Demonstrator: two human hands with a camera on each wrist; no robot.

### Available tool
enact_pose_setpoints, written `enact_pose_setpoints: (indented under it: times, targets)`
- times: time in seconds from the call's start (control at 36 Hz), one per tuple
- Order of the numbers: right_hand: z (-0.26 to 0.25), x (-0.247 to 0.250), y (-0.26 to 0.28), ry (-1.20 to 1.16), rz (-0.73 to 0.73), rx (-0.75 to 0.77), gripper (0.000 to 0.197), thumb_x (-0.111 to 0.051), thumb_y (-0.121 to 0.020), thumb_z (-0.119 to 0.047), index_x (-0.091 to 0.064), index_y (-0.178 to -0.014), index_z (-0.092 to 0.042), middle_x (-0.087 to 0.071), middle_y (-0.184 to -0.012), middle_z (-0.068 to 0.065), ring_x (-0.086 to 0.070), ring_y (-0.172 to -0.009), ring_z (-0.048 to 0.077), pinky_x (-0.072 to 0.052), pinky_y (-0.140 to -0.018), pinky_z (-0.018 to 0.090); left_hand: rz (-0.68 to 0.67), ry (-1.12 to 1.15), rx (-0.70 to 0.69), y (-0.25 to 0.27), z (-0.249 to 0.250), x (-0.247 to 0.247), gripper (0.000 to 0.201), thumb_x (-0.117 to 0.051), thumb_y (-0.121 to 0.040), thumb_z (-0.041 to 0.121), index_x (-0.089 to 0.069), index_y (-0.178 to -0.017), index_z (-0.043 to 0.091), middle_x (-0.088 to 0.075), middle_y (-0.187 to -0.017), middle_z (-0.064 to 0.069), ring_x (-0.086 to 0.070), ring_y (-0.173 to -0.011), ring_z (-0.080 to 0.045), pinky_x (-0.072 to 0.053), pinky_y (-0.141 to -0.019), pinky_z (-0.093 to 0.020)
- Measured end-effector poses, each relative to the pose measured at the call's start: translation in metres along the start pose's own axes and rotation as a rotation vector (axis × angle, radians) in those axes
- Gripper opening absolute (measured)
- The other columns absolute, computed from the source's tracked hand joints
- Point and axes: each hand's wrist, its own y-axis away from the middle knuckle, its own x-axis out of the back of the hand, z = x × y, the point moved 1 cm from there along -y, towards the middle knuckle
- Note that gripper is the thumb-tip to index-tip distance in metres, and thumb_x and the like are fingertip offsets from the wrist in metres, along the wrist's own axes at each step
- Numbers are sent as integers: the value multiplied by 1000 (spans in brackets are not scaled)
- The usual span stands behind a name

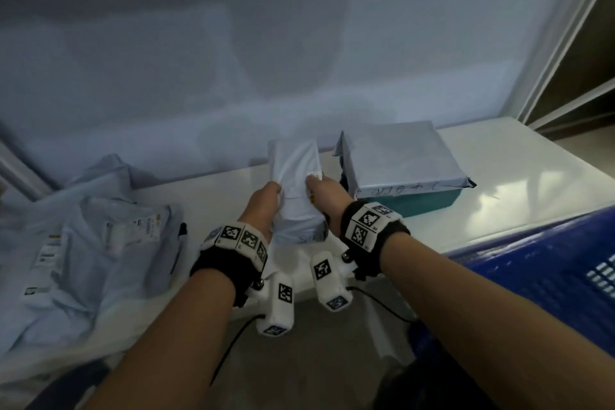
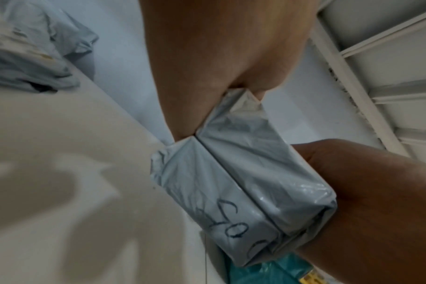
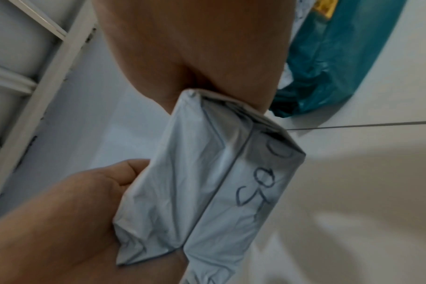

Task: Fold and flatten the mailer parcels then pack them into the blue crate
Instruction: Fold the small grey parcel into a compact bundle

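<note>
A pale grey mailer parcel, folded into a thick block with handwriting on it, is held above the white table between both hands. My left hand grips its left side. My right hand grips its right side, thumb on top near a label. In the left wrist view the folded parcel shows a seam along its underside, and the right wrist view shows the same parcel. The blue crate stands at the right, its rim close to my right forearm.
A flattened grey parcel lies on a teal package behind my right hand. Several loose grey mailers with labels pile up on the left. The white table meets a wall behind; white shelving stands at far right.
</note>
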Motion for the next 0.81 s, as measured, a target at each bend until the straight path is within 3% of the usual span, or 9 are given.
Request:
enact_pose_setpoints:
  times: [0.14,0.22,0.33,0.39,0.44,0.5,0.58,0.69,0.81]
  targets:
    - [34,-1,-1,40,-5,-77,47,-35,-101,-27,-44,-135,4,-48,-136,24,-47,-126,39,-40,-102,43,-11,-13,97,-10,-40,-8,38,-51,-61,35,-53,-91,11,-49,-94,-10,-47,-86,-24,-36,-78,-35]
    - [59,-1,-21,13,-9,-104,54,-40,-88,-36,-52,-126,-1,-55,-127,22,-51,-121,41,-41,-105,48,-12,-51,160,-14,-54,-14,38,-53,-79,39,-58,-105,12,-58,-105,-8,-54,-98,-26,-40,-78,-36]
    - [64,7,-22,20,0,-131,45,-40,-99,-31,-53,-127,2,-58,-116,21,-58,-110,33,-45,-95,40,-14,-69,227,-24,-67,-21,45,-49,-87,41,-53,-123,16,-56,-120,-6,-52,-113,-31,-42,-86,-39]
    - [75,8,-33,32,23,-139,48,-44,-91,-41,-57,-116,-2,-60,-105,16,-58,-100,28,-48,-92,38,-33,-43,228,-33,-74,-27,60,-54,-76,44,-56,-126,12,-60,-122,-12,-57,-110,-36,-47,-93,-49]
    - [98,10,-54,23,90,-169,62,-46,-79,-50,-60,-111,2,-63,-108,21,-61,-103,34,-49,-96,44,-56,2,186,-39,-78,-35,47,-54,-86,37,-59,-122,7,-63,-118,-17,-61,-103,-36,-51,-90,-48]
    - [109,13,-64,32,152,-181,48,-50,-83,-47,-64,-92,-2,-62,-98,20,-62,-96,34,-50,-90,40,-58,47,155,-49,-84,-42,40,-51,-96,30,-58,-127,5,-62,-122,-16,-61,-108,-34,-50,-96,-46]
    - [103,23,-64,65,259,-183,39,-55,-88,-43,-50,-61,-15,-57,-86,15,-57,-84,28,-43,-78,33,-63,36,125,-72,-101,-51,65,-56,-80,42,-53,-135,8,-57,-133,-14,-56,-119,-33,-41,-107,-48]
    - [111,35,-77,108,275,-199,42,-55,-91,-44,-67,-88,-4,-67,-106,20,-63,-103,34,-47,-88,34,-65,55,114,-70,-94,-62,47,-45,-93,27,-53,-133,6,-58,-130,-16,-55,-119,-33,-40,-108,-48]
    - [117,41,-85,131,309,-185,42,-55,-92,-41,-68,-104,-3,-65,-114,22,-60,-108,37,-47,-92,34,-40,10,89,-73,-90,-72,40,-36,-101,16,-48,-136,-2,-49,-138,-23,-50,-123,-36,-38,-106,-40]
